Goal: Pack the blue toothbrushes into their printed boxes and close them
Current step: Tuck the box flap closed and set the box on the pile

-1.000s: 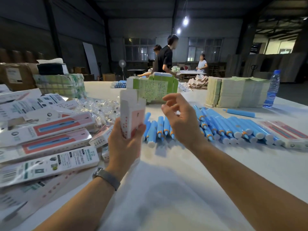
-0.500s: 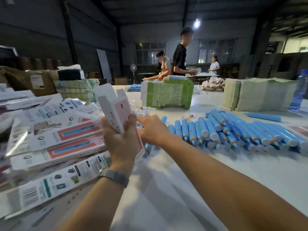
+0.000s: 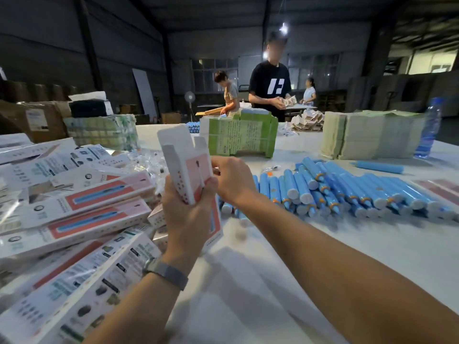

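Note:
My left hand (image 3: 186, 214) grips a white and pink printed box (image 3: 185, 170) and holds it upright over the table, with its top flaps standing open. Just right of the box is my right hand (image 3: 233, 181), fingers curled beside the box's edge. Whether they hold anything is hidden. Several blue toothbrushes (image 3: 347, 187) lie in a row on the white table (image 3: 323, 244) to the right. A heap of printed boxes (image 3: 94, 194) fills the left side.
Clear plastic packets (image 3: 146, 162) lie behind the held box. A green printed stack (image 3: 243, 137), a pale paper stack (image 3: 367, 135) and a water bottle (image 3: 428, 130) stand farther back. A person in a black shirt (image 3: 269, 88) and others work beyond the table.
My right hand was open in the air, reached left behind the box, and now sits curled beside it. My view has turned left, and the box is tilted.

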Tool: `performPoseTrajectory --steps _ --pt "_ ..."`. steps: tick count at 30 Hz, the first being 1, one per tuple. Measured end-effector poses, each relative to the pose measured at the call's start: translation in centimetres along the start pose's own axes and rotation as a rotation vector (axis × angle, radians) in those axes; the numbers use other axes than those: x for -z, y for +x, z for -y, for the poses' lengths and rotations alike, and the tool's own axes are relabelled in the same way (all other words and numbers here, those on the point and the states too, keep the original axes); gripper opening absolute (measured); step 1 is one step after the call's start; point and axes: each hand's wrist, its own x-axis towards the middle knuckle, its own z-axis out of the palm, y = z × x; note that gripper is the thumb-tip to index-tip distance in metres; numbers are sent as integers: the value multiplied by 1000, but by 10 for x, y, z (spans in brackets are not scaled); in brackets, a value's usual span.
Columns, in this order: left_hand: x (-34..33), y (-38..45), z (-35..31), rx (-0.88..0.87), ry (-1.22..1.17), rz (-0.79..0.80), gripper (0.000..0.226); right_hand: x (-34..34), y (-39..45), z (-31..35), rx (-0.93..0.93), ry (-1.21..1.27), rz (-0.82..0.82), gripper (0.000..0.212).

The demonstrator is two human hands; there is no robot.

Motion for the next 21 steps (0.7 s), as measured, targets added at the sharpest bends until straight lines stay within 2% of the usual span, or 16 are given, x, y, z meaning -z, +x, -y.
performPoseTrajectory --steps 3,6,11,14,18,19,21 --pt "-10 -14 -5 20 -55 75 35 22 -4 0 -54 129 8 7" --pt "-19 -30 -10 54 -115 151 37 53 -14 -2 -124 359 -93 14" --pt "-25 -48 -10 -5 -43 238 35 126 -40 -13 -118 667 -174 18" --pt "-25 -52 -9 -29 -1 240 35 155 -46 -13 -96 897 -105 20" --pt "-26 -56 -6 -59 79 254 35 172 -50 -2 -8 902 -30 24" --pt "-26 -57 -5 -69 96 254 35 172 -52 1 15 850 -17 22" --pt "-29 -60 -5 -92 123 253 37 169 -58 7 87 571 21 18"
